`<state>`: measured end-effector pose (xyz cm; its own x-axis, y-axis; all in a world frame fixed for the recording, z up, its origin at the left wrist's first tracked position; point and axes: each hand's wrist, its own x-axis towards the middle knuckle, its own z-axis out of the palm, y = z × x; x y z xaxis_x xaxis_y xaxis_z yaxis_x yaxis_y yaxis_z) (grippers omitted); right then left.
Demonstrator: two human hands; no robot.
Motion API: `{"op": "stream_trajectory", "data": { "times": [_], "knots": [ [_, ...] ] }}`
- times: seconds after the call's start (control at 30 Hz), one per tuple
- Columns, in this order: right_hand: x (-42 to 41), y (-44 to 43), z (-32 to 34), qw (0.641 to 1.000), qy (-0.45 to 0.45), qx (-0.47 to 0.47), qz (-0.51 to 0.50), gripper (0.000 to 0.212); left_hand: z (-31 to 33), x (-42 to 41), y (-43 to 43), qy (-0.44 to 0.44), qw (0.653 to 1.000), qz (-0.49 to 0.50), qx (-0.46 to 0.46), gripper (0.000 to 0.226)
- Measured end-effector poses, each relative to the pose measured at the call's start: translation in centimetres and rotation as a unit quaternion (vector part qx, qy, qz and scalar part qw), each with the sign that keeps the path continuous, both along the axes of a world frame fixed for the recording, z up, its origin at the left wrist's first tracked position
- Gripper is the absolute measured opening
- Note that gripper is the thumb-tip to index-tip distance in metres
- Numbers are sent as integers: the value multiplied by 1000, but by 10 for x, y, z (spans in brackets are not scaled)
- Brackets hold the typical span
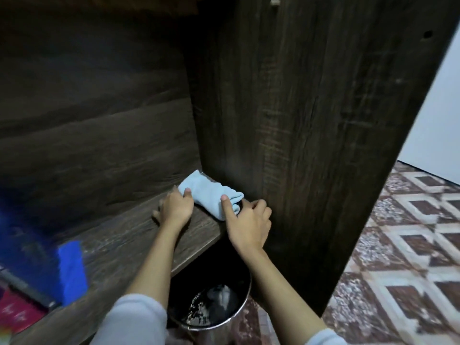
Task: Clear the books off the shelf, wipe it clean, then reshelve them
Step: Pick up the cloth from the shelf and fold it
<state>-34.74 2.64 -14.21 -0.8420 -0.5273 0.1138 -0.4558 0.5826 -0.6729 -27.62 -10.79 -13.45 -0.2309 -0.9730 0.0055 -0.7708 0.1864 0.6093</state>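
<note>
A folded light-blue cloth [211, 192] lies in the far right corner of the dark wooden shelf [119, 245], against the side panel. My left hand [175, 207] rests on the shelf with its thumb on the cloth's left end. My right hand [247, 221] holds the cloth's right end, thumb on top and fingers curled round the end beside the panel. A blurred blue book [37, 247] stands at the shelf's left, with a red book [17, 312] lying below it.
The tall dark side panel [311, 120] of the shelf unit rises on the right. A metal bucket [214, 307] stands on the floor under the shelf's edge. Patterned brown-and-white floor tiles [410, 245] spread to the right, below a white wall.
</note>
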Motion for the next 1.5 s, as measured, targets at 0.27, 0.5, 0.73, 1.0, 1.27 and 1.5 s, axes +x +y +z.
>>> {"op": "stream_trajectory", "data": {
  "times": [0.27,0.5,0.73,1.0,1.27,1.5],
  "knots": [
    [7,-15,2,998,-58,-12,-29,57,-1,3,9,66,998,14,-15,34],
    [2,1,8,963,-217,-162,-6,43,7,21,32,210,974,-15,82,45],
    [16,36,33,930,-262,-251,58,49,22,55,84,424,900,-1,102,15],
    [24,80,60,905,-251,-318,127,24,53,78,148,519,855,12,-3,17],
    [35,104,60,906,-249,-300,167,24,64,89,163,530,848,11,7,22],
    [34,99,57,927,-121,-332,126,22,58,100,153,482,874,-33,51,25]
  ]
}}
